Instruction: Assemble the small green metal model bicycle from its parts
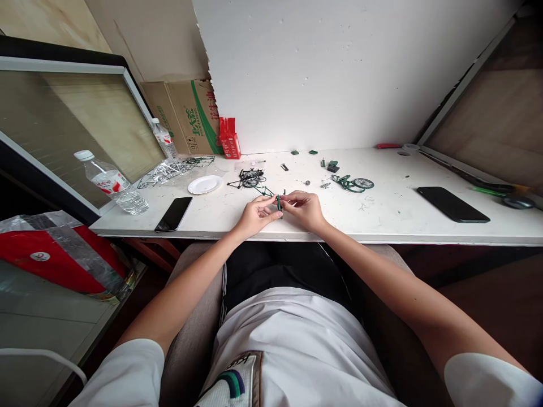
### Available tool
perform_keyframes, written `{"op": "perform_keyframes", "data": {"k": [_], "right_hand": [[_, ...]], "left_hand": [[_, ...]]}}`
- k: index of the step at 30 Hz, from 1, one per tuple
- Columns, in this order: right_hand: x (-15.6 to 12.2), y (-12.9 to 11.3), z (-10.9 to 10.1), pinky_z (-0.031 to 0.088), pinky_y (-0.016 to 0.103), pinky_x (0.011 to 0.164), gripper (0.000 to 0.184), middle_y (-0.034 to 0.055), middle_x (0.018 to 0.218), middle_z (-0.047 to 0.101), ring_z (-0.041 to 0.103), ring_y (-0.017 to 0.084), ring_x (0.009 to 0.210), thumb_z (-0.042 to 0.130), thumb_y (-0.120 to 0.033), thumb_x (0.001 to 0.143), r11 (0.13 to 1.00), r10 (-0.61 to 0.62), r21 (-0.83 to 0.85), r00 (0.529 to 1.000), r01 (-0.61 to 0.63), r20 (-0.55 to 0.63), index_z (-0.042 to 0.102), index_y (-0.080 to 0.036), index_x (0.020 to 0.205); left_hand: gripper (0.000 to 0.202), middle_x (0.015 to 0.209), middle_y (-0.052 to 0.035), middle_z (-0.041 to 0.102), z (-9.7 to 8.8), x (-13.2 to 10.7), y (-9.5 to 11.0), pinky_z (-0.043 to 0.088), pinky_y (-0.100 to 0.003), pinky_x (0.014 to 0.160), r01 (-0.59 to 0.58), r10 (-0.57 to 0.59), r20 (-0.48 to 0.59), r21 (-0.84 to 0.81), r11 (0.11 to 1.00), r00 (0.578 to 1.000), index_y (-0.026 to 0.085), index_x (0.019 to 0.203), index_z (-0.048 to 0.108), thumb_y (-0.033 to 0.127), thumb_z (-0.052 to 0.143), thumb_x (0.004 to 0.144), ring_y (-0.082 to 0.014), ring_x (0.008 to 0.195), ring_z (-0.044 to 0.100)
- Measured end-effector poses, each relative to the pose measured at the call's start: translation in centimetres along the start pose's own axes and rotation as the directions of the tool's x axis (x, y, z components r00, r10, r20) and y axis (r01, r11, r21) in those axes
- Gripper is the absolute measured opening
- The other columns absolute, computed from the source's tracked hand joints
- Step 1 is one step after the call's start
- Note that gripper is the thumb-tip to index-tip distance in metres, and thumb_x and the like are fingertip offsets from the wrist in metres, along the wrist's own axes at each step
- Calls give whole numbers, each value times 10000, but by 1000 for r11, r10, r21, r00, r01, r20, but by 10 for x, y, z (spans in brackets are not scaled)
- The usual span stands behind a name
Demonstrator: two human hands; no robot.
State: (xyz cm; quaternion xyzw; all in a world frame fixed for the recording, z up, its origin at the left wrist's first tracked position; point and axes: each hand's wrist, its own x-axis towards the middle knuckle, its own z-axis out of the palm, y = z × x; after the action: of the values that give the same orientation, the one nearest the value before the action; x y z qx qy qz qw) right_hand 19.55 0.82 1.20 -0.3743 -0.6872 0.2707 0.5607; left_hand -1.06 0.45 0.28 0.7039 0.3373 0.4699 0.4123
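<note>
Between my two hands, just above the near part of the white table, is a small green plastic model part (pixel 279 203). The fingers of my left hand (pixel 257 216) pinch it from the left. My right hand (pixel 306 208) grips it from the right with thumb and fingertips. Just beyond my left hand lies a thin green frame piece (pixel 263 191), partly hidden by the fingers. Behind that sits a black model bicycle (pixel 250 178) with a spoked wheel. To the right lies a green model bicycle assembly (pixel 350 183) with one wheel attached.
Left on the table (pixel 394 217) are a dark phone (pixel 173 214), a white paper plate (pixel 205 185), black sprues (pixel 178 168) and two water bottles (pixel 123 189). A red box (pixel 229 138) stands before a cardboard carton (pixel 190 116). Another phone (pixel 453 204) and a mouse (pixel 518 202) lie right.
</note>
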Motion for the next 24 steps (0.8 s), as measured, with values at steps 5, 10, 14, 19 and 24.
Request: {"op": "perform_keyframes", "data": {"k": [5, 10, 14, 19, 24], "right_hand": [[0, -1, 0, 586, 357, 685, 369, 95, 914, 805, 730, 230, 811, 818, -584, 834, 1000, -15, 8, 1000, 15, 10, 858, -226, 915], [0, -4, 0, 578, 351, 673, 344, 93, 923, 805, 729, 230, 823, 809, -571, 844, 1000, -13, -16, 1000, 13, 25, 859, -237, 911], [0, -3, 0, 579, 345, 661, 351, 93, 933, 809, 734, 231, 830, 806, -571, 844, 1000, -16, -24, 999, 17, 31, 859, -232, 916], [1, 0, 1, 592, 338, 675, 361, 93, 992, 821, 737, 217, 803, 808, -552, 844, 1000, 27, -14, 999, -26, 31, 838, -212, 963], [0, 0, 3, 575, 317, 651, 357, 88, 963, 816, 715, 192, 750, 783, -516, 870, 999, 27, -33, 999, -26, 31, 810, -187, 1008]], "left_hand": [[677, 1372, -147, 605, -1, 0, -3, 603, -273, 759, -17, 17, 4, 20, 1000, 1000, 187, 1390, 715, 430, 906, 788, -118, 835, 685], [649, 1341, -139, 619, -2, 0, -7, 600, -269, 755, -30, 30, -3, 30, 999, 1000, 196, 1375, 726, 417, 904, 791, -118, 832, 682], [640, 1349, -143, 623, -3, -1, -6, 608, -273, 771, -26, 25, 7, 24, 999, 1000, 198, 1373, 726, 413, 900, 796, -122, 842, 702], [675, 1376, -158, 652, -1, -1, 3, 629, -314, 817, 23, -25, -28, -81, 996, 999, 158, 1355, 730, 433, 917, 768, -154, 844, 749], [593, 1184, -168, 781, 1, 1, 8, 643, -366, 816, 92, -114, -107, -186, 978, 988, 110, 1249, 769, 519, 847, 828, -234, 886, 777]]}}
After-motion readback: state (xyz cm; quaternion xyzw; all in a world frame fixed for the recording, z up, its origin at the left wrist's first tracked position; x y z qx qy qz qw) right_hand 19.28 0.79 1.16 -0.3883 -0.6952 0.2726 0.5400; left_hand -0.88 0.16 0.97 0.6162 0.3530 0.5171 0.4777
